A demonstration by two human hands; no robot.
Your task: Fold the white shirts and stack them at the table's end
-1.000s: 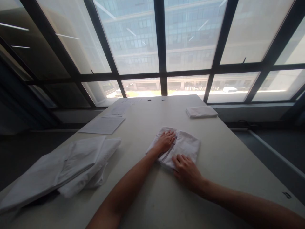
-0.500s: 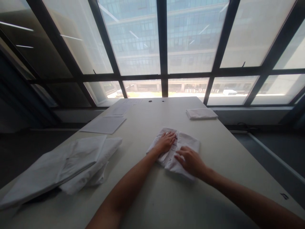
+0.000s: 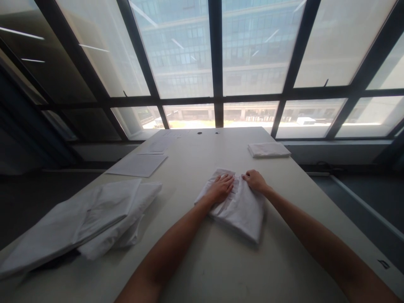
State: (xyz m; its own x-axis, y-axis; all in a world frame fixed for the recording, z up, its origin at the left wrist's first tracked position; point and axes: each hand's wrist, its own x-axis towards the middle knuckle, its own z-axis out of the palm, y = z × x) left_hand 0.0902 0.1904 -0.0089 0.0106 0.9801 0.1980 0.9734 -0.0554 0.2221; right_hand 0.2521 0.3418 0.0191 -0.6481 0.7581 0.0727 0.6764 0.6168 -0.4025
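Observation:
A folded white cloth garment (image 3: 241,214) lies on the white table (image 3: 202,269) in front of me; its exact kind is hard to make out. My left hand (image 3: 221,187) rests flat on its left part, fingers stretched out. At the far right edge, my right hand (image 3: 255,181) pinches a bit of the fabric, thumb and fingers closed on it. Loose folds run between the two hands. Under my palm, part of the cloth is hidden.
A heap of white cloth (image 3: 88,214) is piled at the left, with something dark beneath it. Paper sheets (image 3: 139,165) lie behind it. A neatly folded white cloth (image 3: 269,150) sits at the back right. Windows (image 3: 186,50) rise beyond the table.
My right hand has moved from the garment's near right part up to its far edge and now grips the fabric there. The left hand has stayed in place.

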